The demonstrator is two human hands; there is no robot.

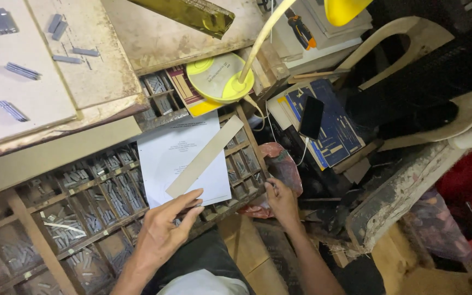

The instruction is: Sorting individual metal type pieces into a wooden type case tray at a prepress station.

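- At the far left, on the pale boards (39,98), small grey metal type pieces (22,70) lie in loose groups, well apart from both hands.
- Below the boards, a wooden type case (83,207) with many small compartments holds more grey metal sorts; it fills the lower left of the view.
- On the type case lies a white printed sheet (178,158), and a long beige cardboard strip (206,157) lies diagonally across this sheet, from lower left to upper right.
- The left hand (162,232) is at the lower edge of the sheet. Its fingers (189,198) are stretched and only slightly bent, the thumb apart from them; the fingertips touch the lower end of the cardboard strip and the sheet's edge. It looks like a light pinch on the strip, but I cannot tell how firmly it grasps.
- Above the sheet, the yellow round base of a desk lamp (219,79) stands on the case.
- The right hand (282,202) rests at the right corner of the type case, just beside a reddish plastic bag (285,164). Its fingers are curled, and I cannot tell if they hold something.
- Further right, a black phone (311,117) lies on a blue book (331,128).
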